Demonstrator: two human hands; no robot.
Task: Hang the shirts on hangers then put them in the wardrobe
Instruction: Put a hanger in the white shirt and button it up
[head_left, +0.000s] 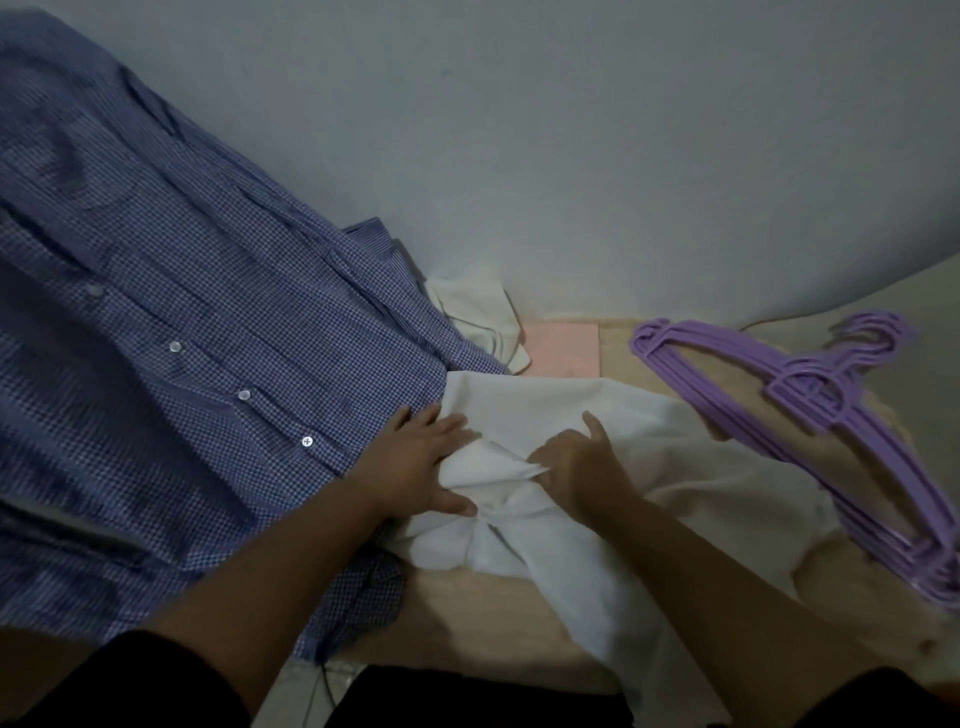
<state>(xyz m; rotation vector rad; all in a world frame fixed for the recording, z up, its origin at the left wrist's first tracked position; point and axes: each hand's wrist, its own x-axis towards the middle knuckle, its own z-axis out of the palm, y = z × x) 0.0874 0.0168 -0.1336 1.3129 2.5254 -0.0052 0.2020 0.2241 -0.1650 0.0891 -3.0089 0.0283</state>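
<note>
Now both my hands sit on the white shirt (561, 415): left hand (415, 467) pressing flat, right hand (576, 467) pinching a fold. Hangers (810, 410) lie right, nearer the right hand, running diagonally away.

Bed surface (498, 613): left half covered by the blue checked shirt (156, 322), which runs from the front edge to the wall; centre taken up by the crumpled white shirt (561, 410), with the left hand (421, 467) and right hand (582, 467) on it. Right edge: stack of purple hangers (810, 410) lying diagonally, just beside the white shirt. Open passage: bare strip along the front edge and a small gap at the back between the cream cloth (478, 317) and the hangers.
</note>
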